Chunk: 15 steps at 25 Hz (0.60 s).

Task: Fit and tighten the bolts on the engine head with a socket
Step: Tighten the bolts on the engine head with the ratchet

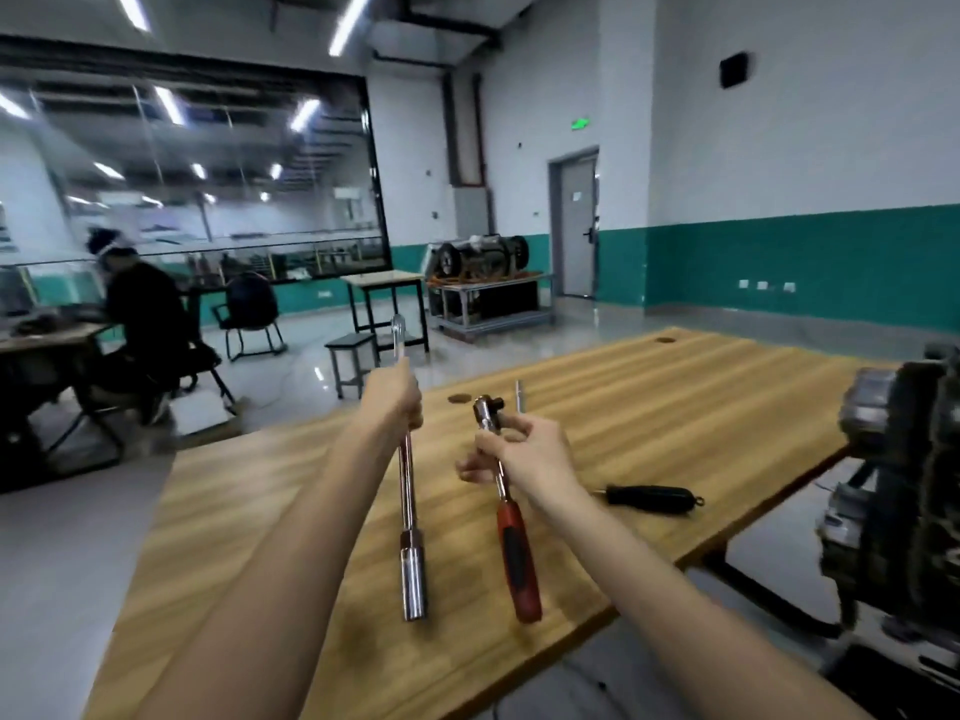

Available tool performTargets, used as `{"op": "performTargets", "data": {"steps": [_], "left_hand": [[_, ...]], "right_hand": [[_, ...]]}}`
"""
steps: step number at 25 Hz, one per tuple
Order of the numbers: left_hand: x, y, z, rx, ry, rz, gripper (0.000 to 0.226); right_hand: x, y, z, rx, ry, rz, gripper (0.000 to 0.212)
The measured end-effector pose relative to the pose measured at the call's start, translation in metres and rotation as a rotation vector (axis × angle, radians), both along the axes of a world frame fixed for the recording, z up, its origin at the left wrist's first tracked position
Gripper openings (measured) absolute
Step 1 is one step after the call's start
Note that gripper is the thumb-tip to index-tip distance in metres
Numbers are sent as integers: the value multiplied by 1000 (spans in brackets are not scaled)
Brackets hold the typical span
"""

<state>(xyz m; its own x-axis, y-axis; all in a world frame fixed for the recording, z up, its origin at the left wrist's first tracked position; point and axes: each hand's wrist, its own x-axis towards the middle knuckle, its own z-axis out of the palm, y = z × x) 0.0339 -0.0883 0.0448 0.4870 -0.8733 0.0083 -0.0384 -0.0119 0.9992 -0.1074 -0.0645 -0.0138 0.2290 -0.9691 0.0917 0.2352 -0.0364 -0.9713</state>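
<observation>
My left hand (397, 402) grips a long chrome extension bar (406, 485) near its upper end; a deep socket (414, 576) hangs on its lower end over the wooden table (675, 407). My right hand (524, 454) holds a ratchet wrench by its metal shaft just below the ratchet head (488, 410); its red and black handle (517, 558) points down toward me. The engine (904, 506) stands at the right edge, partly cut off and blurred.
A black-handled tool (652, 498) lies on the table right of my right hand. A thin metal piece (520, 394) stands behind the ratchet head. A seated person (140, 319) works at a desk far left. Chairs, a stool (353, 361) and another engine stand (488, 288) are across the floor.
</observation>
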Motion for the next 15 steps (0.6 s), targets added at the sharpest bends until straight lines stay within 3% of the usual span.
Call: {"op": "performTargets", "data": {"steps": [5,9,13,15], "left_hand": [[52,3,-55,282,-165,75,33],[67,-2,-86,393,-73,140,28],[76,-9,-104,508,-563,198,22],[77,-11,-107,536,-696,235,28]], "right_hand": [[67,-17,-49,-68,421,-50,6],[82,-21,-77,-242,891,-141,14],[98,-29,-84,-336,1031,-82,20],[103,-32,-85,-388,1109,-49,25]]}}
